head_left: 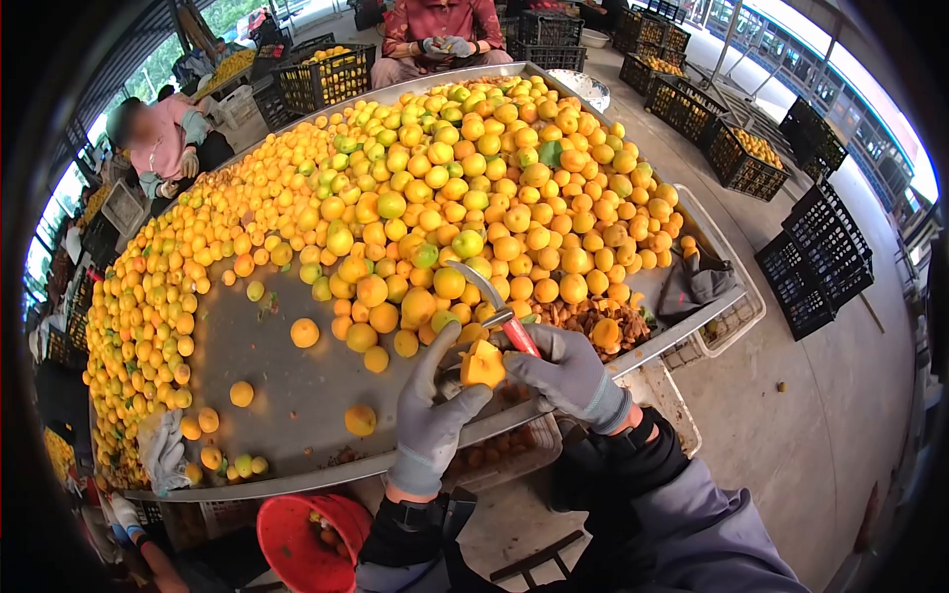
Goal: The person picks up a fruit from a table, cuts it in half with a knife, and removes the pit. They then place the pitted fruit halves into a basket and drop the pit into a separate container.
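Note:
My left hand [433, 415], in a grey glove, holds a cut-open orange apricot [482, 365] between thumb and fingers. My right hand [568, 374], gloved too, is closed around the red handle of a curved knife [519, 336]. Its hooked blade points up and left, over the fruit heap, and the right fingertips are close against the cut apricot. Beyond both hands, whole apricots [494, 217] are piled on a metal table [267, 395]. Brown pits and scraps [593, 324] lie just past my right hand.
A red bucket [297, 544] stands below the near edge, and a white crate [514, 460] sits under the table. A dark cloth [697, 285] lies at the right corner. Black crates [816, 257] stand on the floor. Two people [445, 30] [163, 148] sit across the table.

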`<state>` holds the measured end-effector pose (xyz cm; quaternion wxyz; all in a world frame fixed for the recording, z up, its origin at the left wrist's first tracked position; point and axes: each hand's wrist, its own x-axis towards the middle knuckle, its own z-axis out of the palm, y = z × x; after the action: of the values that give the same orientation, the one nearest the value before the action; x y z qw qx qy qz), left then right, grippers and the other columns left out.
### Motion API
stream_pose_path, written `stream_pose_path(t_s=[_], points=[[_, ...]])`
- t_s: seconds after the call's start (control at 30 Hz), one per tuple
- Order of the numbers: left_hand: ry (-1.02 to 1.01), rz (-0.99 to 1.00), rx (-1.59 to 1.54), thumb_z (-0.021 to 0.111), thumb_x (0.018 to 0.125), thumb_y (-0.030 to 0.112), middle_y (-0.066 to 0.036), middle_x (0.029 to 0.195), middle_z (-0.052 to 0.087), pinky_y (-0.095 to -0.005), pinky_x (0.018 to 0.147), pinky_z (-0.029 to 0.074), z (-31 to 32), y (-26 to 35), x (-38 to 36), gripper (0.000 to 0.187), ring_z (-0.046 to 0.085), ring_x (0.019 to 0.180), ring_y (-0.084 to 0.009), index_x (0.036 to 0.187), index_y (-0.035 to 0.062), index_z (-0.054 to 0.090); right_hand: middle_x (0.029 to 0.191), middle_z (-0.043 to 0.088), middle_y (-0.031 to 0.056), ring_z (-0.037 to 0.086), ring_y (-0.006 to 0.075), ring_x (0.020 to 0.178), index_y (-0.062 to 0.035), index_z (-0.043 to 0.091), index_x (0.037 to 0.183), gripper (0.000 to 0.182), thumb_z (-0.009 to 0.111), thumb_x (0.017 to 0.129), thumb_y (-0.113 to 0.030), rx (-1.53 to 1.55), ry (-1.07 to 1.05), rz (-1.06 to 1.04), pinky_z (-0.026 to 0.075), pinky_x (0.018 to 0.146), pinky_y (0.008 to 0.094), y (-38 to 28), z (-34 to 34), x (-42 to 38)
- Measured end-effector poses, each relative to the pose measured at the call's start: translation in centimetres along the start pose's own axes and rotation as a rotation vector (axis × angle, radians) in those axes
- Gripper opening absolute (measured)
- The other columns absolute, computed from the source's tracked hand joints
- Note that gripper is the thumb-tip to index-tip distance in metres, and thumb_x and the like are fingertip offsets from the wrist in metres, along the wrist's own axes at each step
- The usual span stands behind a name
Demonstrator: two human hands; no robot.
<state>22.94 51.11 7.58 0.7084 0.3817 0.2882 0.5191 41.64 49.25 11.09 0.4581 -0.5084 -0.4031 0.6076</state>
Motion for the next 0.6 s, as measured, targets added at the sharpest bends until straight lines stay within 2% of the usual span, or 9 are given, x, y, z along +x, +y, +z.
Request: stream_pose_path(t_s=[0.1,0.17,0.23,0.3,0.37,0.4,0.43,0.57,0.6], points=[[-0.128,0.011,0.195,0.076,0.079,0.003,-0.006,0.119,0.061,-0.0246,0.092,0.046,-0.6,0.4,0.2,0.067,0.057,0.106,-0.0097,0.139,-0.0032,0.047,0.072,0.058,-0.0036,0.046,0.0014,0.047,-0.0001,0.061,0.117,0.031,0.065,0.094,-0.02,-0.11,-0.076,-0.037,0.035,0.042,0.0189,0.1,-0.3,-0.1],[-0.245,-0.005,0.437,0.076,0.078,0.003,-0.006,0.123,0.059,-0.0233,0.092,0.045,-1.9,0.1,0.4,0.07,0.055,0.106,-0.0088,0.141,-0.0022,0.045,0.061,0.047,-0.0068,0.046,0.0027,0.049,-0.0031,0.061,0.119,0.029,0.061,0.097,-0.022,-0.216,-0.132,-0.014,0.036,0.044,0.0207,0.0,-0.3,-0.2],[-0.21,0.031,0.309,0.076,0.08,0.004,-0.007,0.121,0.06,-0.0252,0.092,0.047,-1.7,-0.5,0.6,0.069,0.058,0.105,-0.0109,0.141,-0.0036,0.044,0.061,0.048,-0.0066,0.049,0.0032,0.05,-0.0022,0.059,0.122,0.032,0.059,0.098,-0.023,-0.22,-0.094,-0.093,0.038,0.045,0.0207,1.0,0.0,-0.5],[-0.102,-0.065,-0.036,0.074,0.083,0.005,-0.009,0.117,0.061,-0.0291,0.092,0.051,-1.2,-0.1,0.4,0.065,0.06,0.103,-0.0142,0.139,-0.0054,0.044,0.06,0.048,-0.0064,0.052,0.0037,0.051,-0.0012,0.057,0.126,0.035,0.056,0.1,-0.024,-0.225,-0.061,-0.175,0.041,0.046,0.0207,1.3,0.3,-0.7],[-0.121,-0.041,-0.074,0.072,0.086,0.007,-0.01,0.115,0.06,-0.0329,0.09,0.054,-1.8,-0.9,0.6,0.061,0.061,0.102,-0.0168,0.138,-0.0066,0.044,0.071,0.057,-0.0037,0.058,0.0047,0.059,0.0001,0.051,0.133,0.039,0.051,0.102,-0.023,-0.242,-0.013,-0.187,0.046,0.054,0.0205,1.3,0.3,-1.1],[-0.154,-0.026,-0.086,0.069,0.088,0.013,-0.013,0.12,0.06,-0.0366,0.091,0.053,-1.9,-1.1,0.6,0.061,0.063,0.102,-0.0203,0.139,-0.0069,0.042,0.071,0.057,-0.0037,0.058,0.0047,0.059,0.0001,0.051,0.133,0.039,0.051,0.102,-0.023,-0.241,-0.014,-0.186,0.046,0.054,0.0205,1.5,0.2,-1.2],[-0.186,-0.011,-0.097,0.067,0.091,0.018,-0.016,0.124,0.059,-0.0403,0.092,0.052,-2.0,-1.2,0.6,0.062,0.064,0.102,-0.0239,0.14,-0.0072,0.04,0.078,0.06,-0.0023,0.059,0.0049,0.062,0.0005,0.05,0.134,0.039,0.049,0.102,-0.021,-0.164,-0.024,-0.176,0.047,0.057,0.0205,1.8,0.0,-1.2],[-0.129,-0.009,-0.143,0.068,0.091,0.025,-0.015,0.122,0.061,-0.0404,0.09,0.053,-1.9,-1.1,0.4,0.064,0.066,0.1,-0.0255,0.141,-0.0051,0.04,0.099,0.063,0.0005,0.061,0.0051,0.073,0.0019,0.044,0.138,0.041,0.047,0.101,-0.016,-0.085,-0.011,-0.198,0.048,0.066,0.0206,1.5,0.4,-1.4],[-0.161,-0.017,-0.211,0.067,0.092,0.024,-0.015,0.123,0.06,-0.0406,0.091,0.053,-2.1,-1.1,0.5,0.063,0.065,0.105,-0.0246,0.141,-0.0041,0.04,0.092,0.066,0.0007,0.061,0.0056,0.068,-0.0005,0.045,0.139,0.041,0.047,0.101,-0.015,-0.135,0.01,-0.195,0.049,0.064,0.0206,1.1,0.5,-1.7]])
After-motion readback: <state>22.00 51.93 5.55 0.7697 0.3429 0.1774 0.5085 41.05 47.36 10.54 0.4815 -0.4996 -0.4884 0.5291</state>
